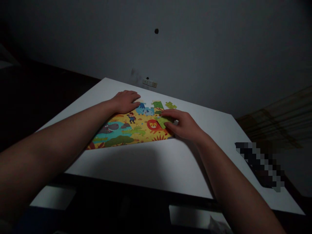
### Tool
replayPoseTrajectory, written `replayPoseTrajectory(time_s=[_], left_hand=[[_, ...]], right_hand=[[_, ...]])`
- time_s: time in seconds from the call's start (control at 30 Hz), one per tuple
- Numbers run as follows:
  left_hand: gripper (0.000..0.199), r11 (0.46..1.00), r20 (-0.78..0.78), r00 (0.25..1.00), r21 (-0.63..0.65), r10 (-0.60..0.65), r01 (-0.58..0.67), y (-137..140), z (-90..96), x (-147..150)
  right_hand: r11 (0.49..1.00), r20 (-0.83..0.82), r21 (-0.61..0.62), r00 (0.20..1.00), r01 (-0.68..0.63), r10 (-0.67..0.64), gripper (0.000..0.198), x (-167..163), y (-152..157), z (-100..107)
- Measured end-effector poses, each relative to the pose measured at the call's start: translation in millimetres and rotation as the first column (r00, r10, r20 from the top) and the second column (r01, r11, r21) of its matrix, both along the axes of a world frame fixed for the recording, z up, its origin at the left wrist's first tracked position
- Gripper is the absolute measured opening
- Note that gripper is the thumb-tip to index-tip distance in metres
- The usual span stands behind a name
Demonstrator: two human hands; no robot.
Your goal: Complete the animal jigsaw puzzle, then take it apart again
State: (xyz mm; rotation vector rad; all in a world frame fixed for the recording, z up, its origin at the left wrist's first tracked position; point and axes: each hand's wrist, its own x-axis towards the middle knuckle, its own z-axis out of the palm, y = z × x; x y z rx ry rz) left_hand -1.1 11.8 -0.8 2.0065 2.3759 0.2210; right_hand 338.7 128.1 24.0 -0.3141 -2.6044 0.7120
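A partly joined jigsaw puzzle [133, 130] with a lion, a hippo and crocodiles lies on the white table. My left hand [126, 101] rests flat over its upper left side, fingers stretched to the right. Between the thumb and fingers of my right hand [182, 124] is a green puzzle piece [165, 122], tilted above the puzzle's right part beside the lion. Another green puzzle piece [171, 105] lies loose on the table past the puzzle's upper right corner. The far edge of the puzzle shows gaps, and my left hand and forearm hide its left part.
The white table [136, 165] stands near a grey wall with a socket strip [149, 83]. A dark, blurred-out object [259, 165] lies at the table's right edge. A striped curtain [275, 117] hangs at the right.
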Motion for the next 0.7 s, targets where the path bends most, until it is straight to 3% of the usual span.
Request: replayPoseTrajectory(time_s=[0.2,0.43,0.7], left_hand=[[0.073,1.000,-0.005,1.000,-0.003,-0.005,0.005,1.2,-0.8,-1.5],[0.074,1.000,-0.002,1.000,0.001,-0.019,0.019,1.8,-1.1,-2.0],[0.074,1.000,0.001,1.000,0.007,-0.021,0.021,2.2,-2.2,-2.4]], right_hand=[[0.998,0.082,-0.012,0.995,0.066,-0.065,0.036,2.3,-0.5,4.4],[0.991,0.064,-0.054,0.991,0.120,-0.116,0.032,0.0,-4.2,5.0],[0.992,0.124,-0.048,0.986,0.118,-0.111,0.038,1.5,-4.6,3.7]])
